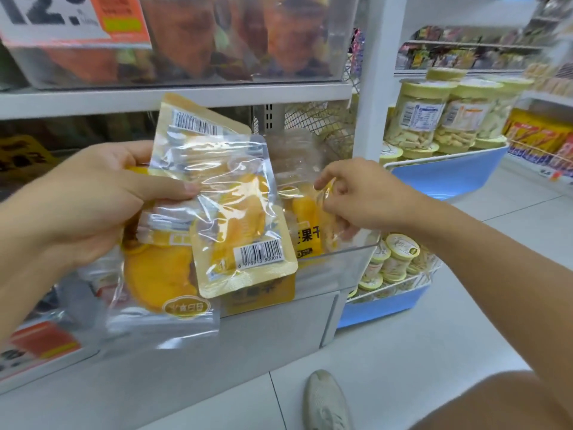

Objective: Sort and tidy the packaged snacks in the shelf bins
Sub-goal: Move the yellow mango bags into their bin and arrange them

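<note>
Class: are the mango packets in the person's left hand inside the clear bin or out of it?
Out: the left hand grips the mango packets in front of the clear bin.

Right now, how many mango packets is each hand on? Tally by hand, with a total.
Left hand holds a fanned stack of mango packets: 3 told apart
Right hand pinches a packet in the clear bin: 1
Total: 4; any packets hidden behind the stack are not counted.

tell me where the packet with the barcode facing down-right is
In the head view it sits centre frame, the front packet of the fan held by the left hand, overlapping the clear bin that the right hand reaches into.
</note>
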Action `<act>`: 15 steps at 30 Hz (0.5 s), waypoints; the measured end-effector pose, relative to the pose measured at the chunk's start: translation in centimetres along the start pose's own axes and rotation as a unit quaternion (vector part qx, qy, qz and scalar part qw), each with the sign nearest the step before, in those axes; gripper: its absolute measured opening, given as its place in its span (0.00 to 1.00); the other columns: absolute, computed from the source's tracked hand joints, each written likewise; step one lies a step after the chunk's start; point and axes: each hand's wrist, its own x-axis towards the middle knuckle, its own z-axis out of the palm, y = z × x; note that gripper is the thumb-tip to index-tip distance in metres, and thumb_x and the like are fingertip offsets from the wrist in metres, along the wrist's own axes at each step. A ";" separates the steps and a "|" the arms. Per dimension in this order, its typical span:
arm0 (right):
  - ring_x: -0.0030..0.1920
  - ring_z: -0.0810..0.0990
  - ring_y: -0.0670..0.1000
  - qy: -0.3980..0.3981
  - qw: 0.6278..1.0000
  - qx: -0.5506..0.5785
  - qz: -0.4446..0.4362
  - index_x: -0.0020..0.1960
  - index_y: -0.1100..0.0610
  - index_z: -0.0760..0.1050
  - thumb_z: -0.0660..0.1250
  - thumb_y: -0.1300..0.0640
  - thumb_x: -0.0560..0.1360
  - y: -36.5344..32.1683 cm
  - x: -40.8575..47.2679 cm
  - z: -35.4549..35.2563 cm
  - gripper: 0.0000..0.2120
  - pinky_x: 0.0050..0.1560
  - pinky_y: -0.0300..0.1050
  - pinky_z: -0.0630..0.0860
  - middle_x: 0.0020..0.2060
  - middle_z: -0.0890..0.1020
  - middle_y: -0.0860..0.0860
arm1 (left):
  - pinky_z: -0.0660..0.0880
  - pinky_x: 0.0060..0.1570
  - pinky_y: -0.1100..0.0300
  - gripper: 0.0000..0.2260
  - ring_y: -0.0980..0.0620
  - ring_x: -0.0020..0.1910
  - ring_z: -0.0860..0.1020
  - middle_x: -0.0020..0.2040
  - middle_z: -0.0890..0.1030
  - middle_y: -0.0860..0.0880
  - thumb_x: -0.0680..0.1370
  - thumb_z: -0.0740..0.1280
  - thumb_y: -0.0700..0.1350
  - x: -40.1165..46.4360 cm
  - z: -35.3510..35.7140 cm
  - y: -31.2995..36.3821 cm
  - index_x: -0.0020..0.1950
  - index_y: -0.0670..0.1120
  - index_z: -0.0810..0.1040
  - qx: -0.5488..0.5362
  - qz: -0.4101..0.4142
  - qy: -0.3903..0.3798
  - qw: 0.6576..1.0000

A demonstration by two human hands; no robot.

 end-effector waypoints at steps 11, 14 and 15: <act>0.49 0.75 0.54 -0.035 0.929 -0.360 -0.073 0.61 0.52 0.80 0.80 0.53 0.68 -0.5 3.8 0.5 0.22 0.46 0.46 0.72 0.51 0.74 0.51 | 0.79 0.46 0.54 0.14 0.51 0.42 0.86 0.44 0.87 0.51 0.73 0.73 0.34 0.1 2.5 3.0 0.52 0.53 0.85 -0.072 -0.069 0.083 0.992; 0.53 0.77 0.56 -0.031 0.915 -0.393 -0.089 0.56 0.52 0.82 0.78 0.52 0.71 0.0 4.7 0.5 0.14 0.50 0.49 0.76 0.55 0.78 0.53 | 0.79 0.47 0.53 0.15 0.50 0.43 0.86 0.44 0.87 0.51 0.73 0.73 0.35 0.0 2.6 3.0 0.53 0.53 0.85 -0.071 -0.066 0.083 0.992; 0.51 0.77 0.54 -0.043 0.920 -0.378 -0.091 0.54 0.53 0.82 0.77 0.52 0.72 0.2 4.7 0.2 0.12 0.48 0.48 0.75 0.51 0.79 0.51 | 0.79 0.47 0.53 0.15 0.50 0.43 0.86 0.45 0.87 0.51 0.73 0.73 0.35 0.0 2.6 3.1 0.53 0.53 0.85 -0.073 -0.068 0.080 0.992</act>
